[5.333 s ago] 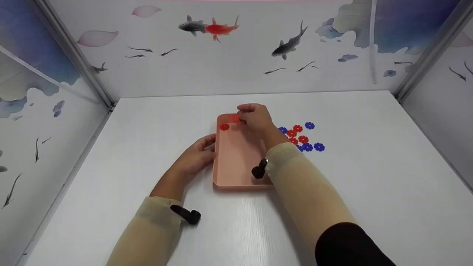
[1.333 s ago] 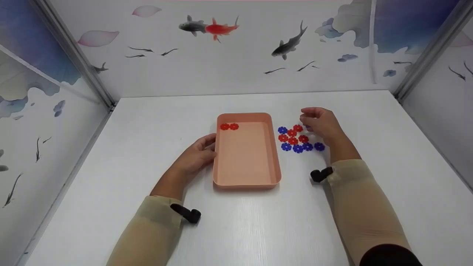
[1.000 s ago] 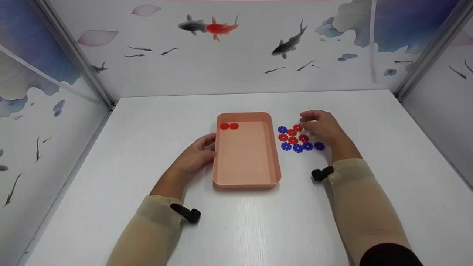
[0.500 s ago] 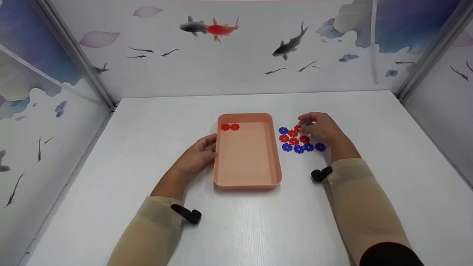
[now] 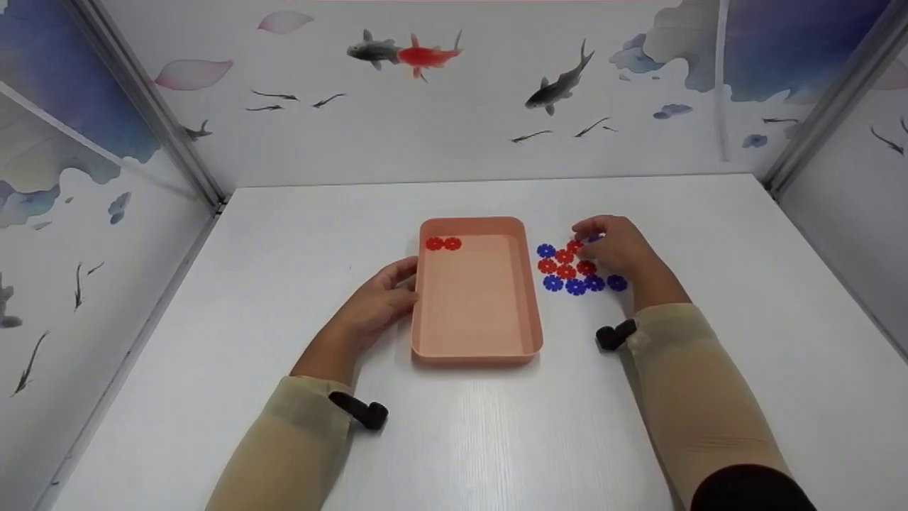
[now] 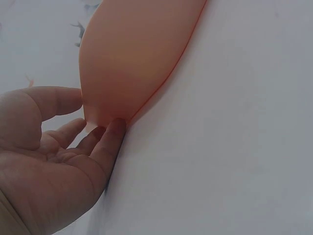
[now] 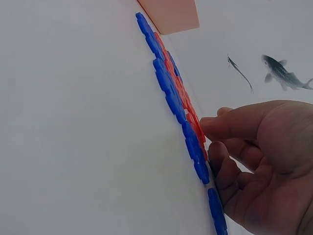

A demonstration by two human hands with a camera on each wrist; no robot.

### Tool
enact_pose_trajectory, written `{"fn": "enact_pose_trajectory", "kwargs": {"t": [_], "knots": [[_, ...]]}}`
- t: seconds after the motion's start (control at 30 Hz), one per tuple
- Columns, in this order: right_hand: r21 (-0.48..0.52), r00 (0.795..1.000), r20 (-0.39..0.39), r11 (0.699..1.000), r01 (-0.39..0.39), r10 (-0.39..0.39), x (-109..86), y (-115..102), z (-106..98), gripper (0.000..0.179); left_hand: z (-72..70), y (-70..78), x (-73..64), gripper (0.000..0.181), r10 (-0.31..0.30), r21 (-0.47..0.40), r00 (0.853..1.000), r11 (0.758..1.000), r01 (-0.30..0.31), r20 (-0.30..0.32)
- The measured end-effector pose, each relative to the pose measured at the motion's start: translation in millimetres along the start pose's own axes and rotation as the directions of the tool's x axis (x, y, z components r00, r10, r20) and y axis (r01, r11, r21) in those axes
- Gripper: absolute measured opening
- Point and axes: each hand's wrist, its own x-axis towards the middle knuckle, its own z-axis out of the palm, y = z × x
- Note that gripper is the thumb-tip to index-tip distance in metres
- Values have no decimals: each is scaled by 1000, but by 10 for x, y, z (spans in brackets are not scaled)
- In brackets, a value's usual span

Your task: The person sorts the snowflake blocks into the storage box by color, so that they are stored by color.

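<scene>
My left hand (image 5: 379, 301) rests at the left wall of a shallow pink tray (image 5: 475, 305). In the left wrist view its relaxed fingertips (image 6: 115, 128) touch the outside of that wall. Two red notched plastic discs (image 5: 443, 243) lie side by side in the tray's far left corner. To the right of the tray, my right hand (image 5: 618, 245) is low over a group of flat red and blue discs. Its thumb and fingers come down around a red disc (image 5: 573, 246) at the far side; I cannot tell whether they pinch it.
Several blue discs (image 5: 576, 287) form the near row of the group, with red discs (image 5: 565, 272) behind them. A lone blue disc (image 5: 545, 250) lies close to the tray's right wall. Printed panels enclose the white table (image 5: 468, 440) at the back and sides.
Earlier, my right hand was over the tray's far end, where a second red disc now lies beside the first. It has since moved right to the discs and lowered slightly. My left hand stays put.
</scene>
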Motion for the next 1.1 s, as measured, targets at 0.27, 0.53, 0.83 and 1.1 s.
{"fn": "enact_pose_trajectory", "kwargs": {"t": [0.27, 0.53, 0.83, 1.1], "knots": [[-15, 1000, -2, 1000, -12, 12, 11, -12, 1, 46, 4, 6, 5, 74, -4, 3, 1000, 1000, 4, 7], [-7, 1000, -25, 1000, -13, 13, 18, -22, 9, 48, -4, 2, 7, 74, -2, 9, 1000, 1000, 2, 2], [-25, 998, -37, 998, -49, 48, 19, -3, -11, 42, 7, 14, 11, 76, -17, 11, 1000, 1000, 17, -5], [-13, 998, -46, 998, -54, 54, 15, -7, -33, 35, 7, 7, 11, 74, -25, 30, 1000, 999, 26, -17]]}}
